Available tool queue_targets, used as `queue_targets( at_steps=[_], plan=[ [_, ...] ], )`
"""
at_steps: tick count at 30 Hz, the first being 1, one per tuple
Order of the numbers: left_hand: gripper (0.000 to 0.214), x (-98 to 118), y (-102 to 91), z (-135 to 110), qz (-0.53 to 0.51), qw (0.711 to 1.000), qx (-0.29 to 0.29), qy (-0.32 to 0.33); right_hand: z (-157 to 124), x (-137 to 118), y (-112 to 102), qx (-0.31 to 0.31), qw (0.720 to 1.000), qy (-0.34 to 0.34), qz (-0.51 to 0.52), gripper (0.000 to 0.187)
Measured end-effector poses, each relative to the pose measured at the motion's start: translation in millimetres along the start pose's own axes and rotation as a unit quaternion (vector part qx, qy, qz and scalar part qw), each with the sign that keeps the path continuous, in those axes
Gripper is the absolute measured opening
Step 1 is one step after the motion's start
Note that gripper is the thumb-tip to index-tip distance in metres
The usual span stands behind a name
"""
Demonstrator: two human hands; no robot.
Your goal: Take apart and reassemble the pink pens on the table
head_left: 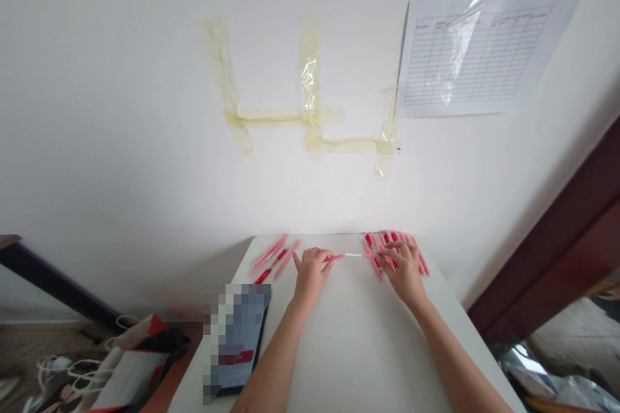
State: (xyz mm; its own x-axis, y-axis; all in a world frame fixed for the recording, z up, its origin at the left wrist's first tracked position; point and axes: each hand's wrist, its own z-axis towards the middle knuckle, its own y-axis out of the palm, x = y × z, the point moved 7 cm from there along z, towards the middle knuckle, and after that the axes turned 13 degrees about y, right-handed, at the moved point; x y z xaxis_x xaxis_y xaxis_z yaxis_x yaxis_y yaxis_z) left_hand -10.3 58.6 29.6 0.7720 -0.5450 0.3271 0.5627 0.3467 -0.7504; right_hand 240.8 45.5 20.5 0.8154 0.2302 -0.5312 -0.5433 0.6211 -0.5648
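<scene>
- A phone (236, 335), its screen blurred, lies flat near the left edge of the white table (349, 348).
- Loose pink and red pens (274, 259) lie slanted along the far-left edge.
- My left hand (312, 274) has its fingertips pinched together on the pink end of a slim plastic pen (353, 255).
- That pen lies lengthwise left to right between my hands, near the far edge, with a smooth white middle showing.
- My right hand (402, 271) has its fingers closed on the pen's other, pink-red end.
- A tight row of glossy red and pink pens (394, 246) fills the far-right corner, just under my right fingers.

Left forearm (274, 368), right forearm (455, 361) bare, tapering into slim-fingered left hand (312, 276), right hand (404, 271); no sleeves
</scene>
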Motion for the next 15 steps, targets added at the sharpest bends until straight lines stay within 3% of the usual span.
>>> queue_targets(
  at_steps=[15],
  plan=[
    [0.014, 5.4, 4.9, 0.2, -0.013, 1.000, -0.022, 0.005, -3.2, -7.5, 3.5, 0.003, 0.999, -0.037, -0.023, 0.016]
  ],
)
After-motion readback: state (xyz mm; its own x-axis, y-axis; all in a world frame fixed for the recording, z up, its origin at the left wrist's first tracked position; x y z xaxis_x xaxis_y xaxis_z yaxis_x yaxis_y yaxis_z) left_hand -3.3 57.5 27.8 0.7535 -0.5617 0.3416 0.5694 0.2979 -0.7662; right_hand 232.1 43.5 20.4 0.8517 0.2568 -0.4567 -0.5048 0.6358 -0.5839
